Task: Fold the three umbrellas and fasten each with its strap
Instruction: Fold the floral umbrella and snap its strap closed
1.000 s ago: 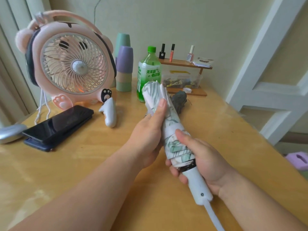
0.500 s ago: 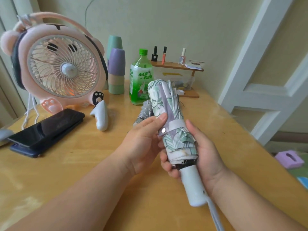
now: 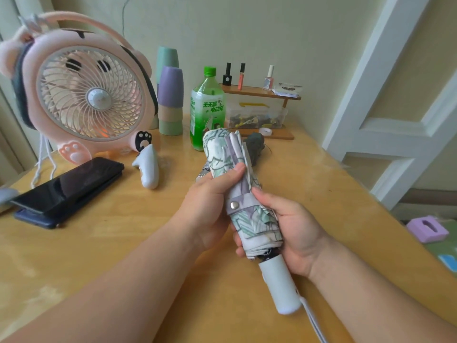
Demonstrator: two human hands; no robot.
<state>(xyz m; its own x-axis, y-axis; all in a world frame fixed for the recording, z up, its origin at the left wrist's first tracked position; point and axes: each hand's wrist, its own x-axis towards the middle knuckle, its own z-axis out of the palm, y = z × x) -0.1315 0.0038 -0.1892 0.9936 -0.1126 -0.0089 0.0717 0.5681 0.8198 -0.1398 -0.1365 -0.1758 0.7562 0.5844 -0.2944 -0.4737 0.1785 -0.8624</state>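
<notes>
A folded white umbrella with a green leaf print (image 3: pixel 249 219) is held above the wooden table (image 3: pixel 123 233), its white handle (image 3: pixel 279 285) pointing toward me. A lilac strap with a metal snap (image 3: pixel 235 205) wraps its middle. My left hand (image 3: pixel 210 206) grips the canopy from the left, thumb on the folds above the strap. My right hand (image 3: pixel 291 231) holds the lower canopy from the right, thumb by the strap. Behind lie a dark grey folded umbrella (image 3: pixel 256 147) and part of a black-and-white patterned umbrella (image 3: pixel 204 173), mostly hidden by my left hand.
A pink fan (image 3: pixel 84 95) stands at the back left, with stacked cups (image 3: pixel 170 102) and a green bottle (image 3: pixel 207 110) beside it. A phone (image 3: pixel 66 186) and white fan remote (image 3: pixel 148 167) lie left. A small shelf (image 3: pixel 262 91) holds nail polish. The table edge runs along the right.
The strap has come round the umbrella's middle and its snap faces me. My left thumb moved from the snap up onto the canopy folds.
</notes>
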